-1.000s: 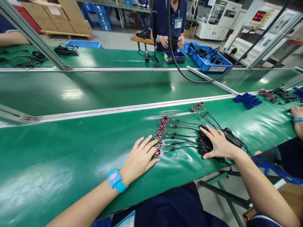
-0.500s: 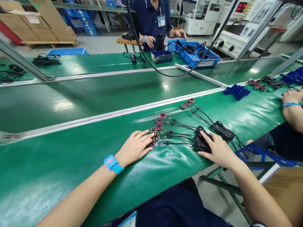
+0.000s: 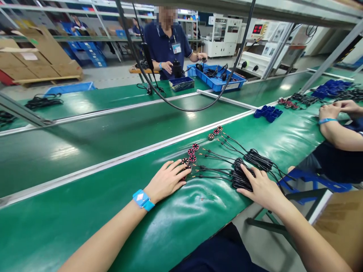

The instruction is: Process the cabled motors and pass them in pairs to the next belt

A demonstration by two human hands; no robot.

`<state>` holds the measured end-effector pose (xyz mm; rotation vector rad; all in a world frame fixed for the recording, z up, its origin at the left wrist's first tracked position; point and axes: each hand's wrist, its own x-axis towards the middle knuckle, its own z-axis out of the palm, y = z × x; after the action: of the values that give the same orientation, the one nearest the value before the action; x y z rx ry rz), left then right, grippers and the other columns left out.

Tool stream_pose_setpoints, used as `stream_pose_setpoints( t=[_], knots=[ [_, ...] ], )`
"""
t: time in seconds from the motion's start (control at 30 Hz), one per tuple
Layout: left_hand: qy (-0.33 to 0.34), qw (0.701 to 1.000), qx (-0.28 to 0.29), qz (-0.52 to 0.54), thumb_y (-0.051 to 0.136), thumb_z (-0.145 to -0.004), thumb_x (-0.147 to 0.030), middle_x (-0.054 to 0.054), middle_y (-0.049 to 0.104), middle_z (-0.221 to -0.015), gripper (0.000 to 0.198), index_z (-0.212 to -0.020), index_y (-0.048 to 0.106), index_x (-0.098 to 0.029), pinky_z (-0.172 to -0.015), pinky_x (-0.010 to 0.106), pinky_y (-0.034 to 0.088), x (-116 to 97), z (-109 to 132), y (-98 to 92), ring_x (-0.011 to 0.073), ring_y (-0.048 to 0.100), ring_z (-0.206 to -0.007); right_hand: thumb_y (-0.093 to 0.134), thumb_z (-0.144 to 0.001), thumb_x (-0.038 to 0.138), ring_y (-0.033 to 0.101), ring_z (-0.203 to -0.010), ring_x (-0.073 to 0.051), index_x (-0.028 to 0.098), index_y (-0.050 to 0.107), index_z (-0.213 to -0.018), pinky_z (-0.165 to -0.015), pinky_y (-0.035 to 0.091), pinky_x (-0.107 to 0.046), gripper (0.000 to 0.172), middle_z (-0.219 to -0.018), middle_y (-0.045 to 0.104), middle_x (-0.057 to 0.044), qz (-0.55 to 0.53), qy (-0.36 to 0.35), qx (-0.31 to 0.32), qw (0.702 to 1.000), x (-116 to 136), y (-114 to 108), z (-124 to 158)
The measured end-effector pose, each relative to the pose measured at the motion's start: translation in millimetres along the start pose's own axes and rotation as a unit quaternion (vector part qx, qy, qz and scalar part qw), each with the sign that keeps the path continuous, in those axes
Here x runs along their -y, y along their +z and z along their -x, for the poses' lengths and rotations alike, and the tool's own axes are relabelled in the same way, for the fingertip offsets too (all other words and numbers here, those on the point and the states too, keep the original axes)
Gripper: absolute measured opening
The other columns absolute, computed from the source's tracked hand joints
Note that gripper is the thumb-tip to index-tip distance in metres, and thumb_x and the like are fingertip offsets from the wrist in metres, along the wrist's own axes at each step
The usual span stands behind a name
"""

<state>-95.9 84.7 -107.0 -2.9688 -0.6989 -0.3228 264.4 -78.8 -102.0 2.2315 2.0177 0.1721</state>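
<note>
My left hand (image 3: pixel 168 178), with a blue band on its wrist, lies flat with its fingers stretched out over the near end of a row of small round motor stators (image 3: pixel 192 158). Its fingertips hide some of them. My right hand (image 3: pixel 262 186) rests on a bundle of coiled black cables (image 3: pixel 239 177), thumb and fingers spread over it. Thin cable ends with bare copper tips point from the bundle towards the stators. Just beyond lie a second black cable bundle (image 3: pixel 258 159) and a few more stators (image 3: pixel 216 132).
Dark blue plastic parts (image 3: pixel 268 113) lie farther right on the green table mat (image 3: pixel 93 223). A co-worker's hands (image 3: pixel 330 112) are at the right edge. Across the belt, another person stands by a blue crate (image 3: pixel 218 86). A black cable (image 3: pixel 181 108) hangs in a loop ahead.
The view has tilted up and shifted slightly. My left hand has slid a little forward over the near stators, covering more of them. My right hand stays on the cable bundle.
</note>
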Motion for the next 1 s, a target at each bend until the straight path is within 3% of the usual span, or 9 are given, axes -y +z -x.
stream_pose_setpoints(
  t=[0.23,0.37,0.63,0.77,0.9,1.0],
  knots=[
    [-0.054,0.998,0.002,-0.017,0.057,-0.096,-0.050,0.009,0.063,-0.134,0.042,-0.123,0.064,-0.020,-0.103,0.047,0.040,-4,2,2.3,0.0335,0.050,-0.132,0.048,-0.091,0.068,0.056,-0.110,-0.035,0.025,0.028,-0.159,-0.068,0.060,-0.042,0.083,-0.134,0.053,-0.018,-0.001,0.004,0.017,1.000,-2,-1,1],
    [-0.078,0.997,0.022,-0.022,0.059,-0.094,-0.053,0.009,0.063,-0.135,0.046,-0.129,0.062,-0.023,-0.100,0.047,0.042,2,-12,4.7,0.0339,0.053,-0.128,0.045,-0.092,0.069,0.054,-0.115,-0.036,0.025,0.026,-0.160,-0.071,0.060,-0.042,0.083,-0.136,0.051,-0.019,0.004,0.023,0.035,0.999,-6,-4,-1],
    [-0.078,0.996,0.050,-0.006,0.059,-0.094,-0.051,0.008,0.065,-0.130,0.043,-0.130,0.061,-0.027,-0.097,0.042,0.041,17,-93,17.6,0.0284,0.056,-0.122,0.045,-0.093,0.068,0.048,-0.126,-0.039,0.024,0.024,-0.160,-0.087,0.055,-0.048,0.083,-0.148,0.043,-0.018,-0.001,0.112,0.053,0.992,-32,-7,-21],
    [-0.086,0.995,0.046,-0.018,0.064,-0.092,-0.048,0.010,0.066,-0.126,0.043,-0.129,0.062,-0.028,-0.096,0.045,0.043,18,-142,22.1,0.0313,0.058,-0.117,0.045,-0.093,0.068,0.046,-0.130,-0.039,0.021,0.029,-0.159,-0.097,0.049,-0.051,0.083,-0.152,0.042,-0.017,0.003,0.165,0.053,0.985,-47,-9,-39],
    [-0.112,0.993,0.009,-0.031,0.069,-0.089,-0.037,0.019,0.055,-0.140,0.056,-0.140,0.053,-0.020,-0.101,0.050,0.041,-7,-160,11.9,0.0374,0.051,-0.128,0.050,-0.095,0.060,0.042,-0.135,-0.037,0.016,0.042,-0.152,-0.105,0.041,-0.053,0.073,-0.154,0.040,-0.019,0.044,0.197,-0.019,0.979,-51,-10,-36],
    [-0.051,0.999,-0.014,-0.010,0.066,-0.091,-0.041,0.014,0.052,-0.146,0.057,-0.142,0.051,-0.022,-0.107,0.049,0.040,-54,-138,-0.1,0.0340,0.046,-0.135,0.054,-0.096,0.049,0.045,-0.134,-0.034,0.013,0.050,-0.146,-0.107,0.036,-0.051,0.061,-0.151,0.046,-0.018,0.061,0.133,-0.099,0.984,-47,-21,-9]
  ],
)
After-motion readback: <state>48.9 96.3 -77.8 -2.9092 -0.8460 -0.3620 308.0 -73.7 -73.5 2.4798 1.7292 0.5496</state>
